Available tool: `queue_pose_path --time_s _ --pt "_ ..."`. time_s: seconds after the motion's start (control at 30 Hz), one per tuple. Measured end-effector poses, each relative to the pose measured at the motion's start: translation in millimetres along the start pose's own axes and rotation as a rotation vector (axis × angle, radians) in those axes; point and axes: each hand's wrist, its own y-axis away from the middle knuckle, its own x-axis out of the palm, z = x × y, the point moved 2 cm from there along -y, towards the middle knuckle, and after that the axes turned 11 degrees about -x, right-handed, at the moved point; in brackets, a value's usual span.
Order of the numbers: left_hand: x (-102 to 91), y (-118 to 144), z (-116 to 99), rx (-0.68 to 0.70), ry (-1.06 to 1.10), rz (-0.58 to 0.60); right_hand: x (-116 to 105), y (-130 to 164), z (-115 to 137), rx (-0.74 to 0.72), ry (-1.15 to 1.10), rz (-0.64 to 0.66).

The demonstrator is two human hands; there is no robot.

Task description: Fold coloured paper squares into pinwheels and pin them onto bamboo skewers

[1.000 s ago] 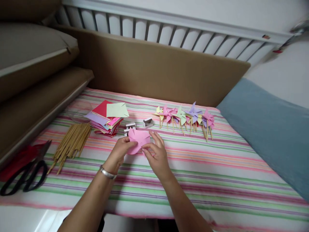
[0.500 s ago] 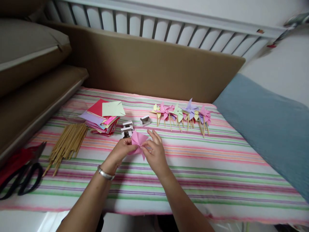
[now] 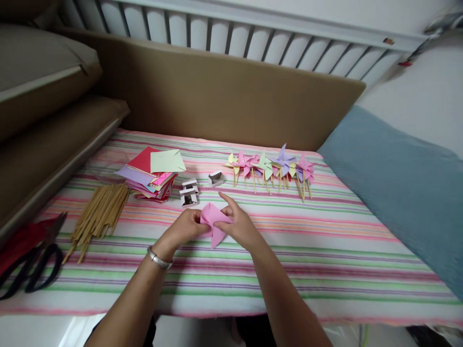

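Pink folded paper pinwheel, pointed flaps, in the pinching grip of left hand and right hand

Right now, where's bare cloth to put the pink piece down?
Free: the striped cloth right of the right hand, between the pinwheel row and the near edge. Also near the left hand, towards the sticks. Crowded: paper stack, small boxes.

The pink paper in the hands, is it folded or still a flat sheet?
Folded. The pink paper shows pointed flaps bent in toward its middle, pinched between the left hand and right hand above the striped cloth.
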Motion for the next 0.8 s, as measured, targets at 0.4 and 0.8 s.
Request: queue_pose_path --time_s 0.4,0.8 --pt "7.3 0 0 -0.019 -0.033 0.142 1 1 3 0.005 -0.018 0.115" --pt "24.6 -7 10 -0.066 0.667 -0.033 13 -9 -16 0.038 -0.360 -0.445"
